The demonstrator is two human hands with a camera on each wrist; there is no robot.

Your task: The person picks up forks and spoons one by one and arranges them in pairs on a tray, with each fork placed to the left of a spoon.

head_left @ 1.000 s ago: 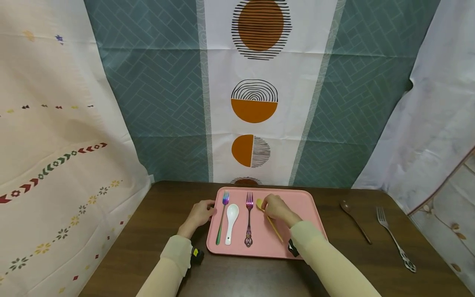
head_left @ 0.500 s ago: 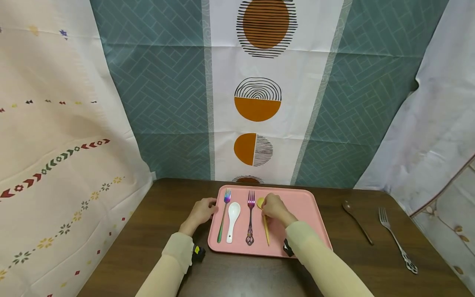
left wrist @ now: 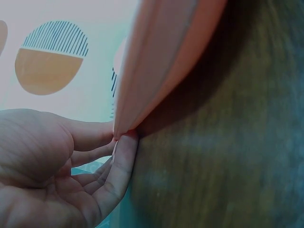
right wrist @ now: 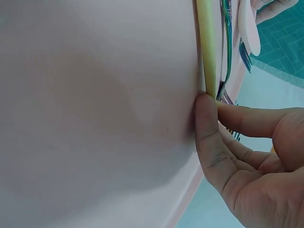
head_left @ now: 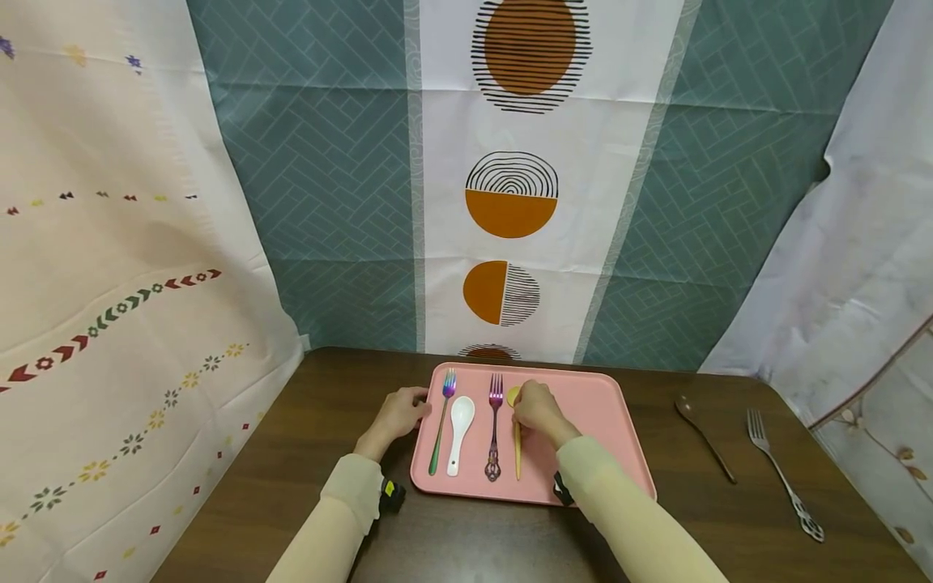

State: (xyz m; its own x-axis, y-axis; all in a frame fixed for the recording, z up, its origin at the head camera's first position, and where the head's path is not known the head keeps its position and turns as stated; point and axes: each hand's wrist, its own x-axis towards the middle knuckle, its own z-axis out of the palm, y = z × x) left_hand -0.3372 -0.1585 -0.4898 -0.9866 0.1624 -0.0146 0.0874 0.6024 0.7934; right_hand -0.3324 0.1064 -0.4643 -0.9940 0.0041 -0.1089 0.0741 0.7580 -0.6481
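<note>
plainly, the golden spoon [head_left: 518, 455] points its tail toward the near edge of the pink tray [head_left: 598, 413], just right of the purple fork [head_left: 494, 437]. the right hand [head_left: 538, 407] pinches the spoon's handle close to the bowl; the left hand [head_left: 399, 413] grips the tray's left edge. bracing that edge while nudging the spoon low, in a light pinch, should spare the fork a knock. past the far edge of the wooden worktop [head_left: 452, 534] hangs a patterned cloth [head_left: 510, 212].

Cutlery across tray [head_left: 586, 413] and worktop [head_left: 335, 405]
Left to right on the tray: first fork [head_left: 440, 425], soup spoon [head_left: 459, 429], second fork [head_left: 494, 431], second spoon [head_left: 517, 452]; right of it: third spoon [head_left: 705, 438], then third fork [head_left: 783, 478].
</note>
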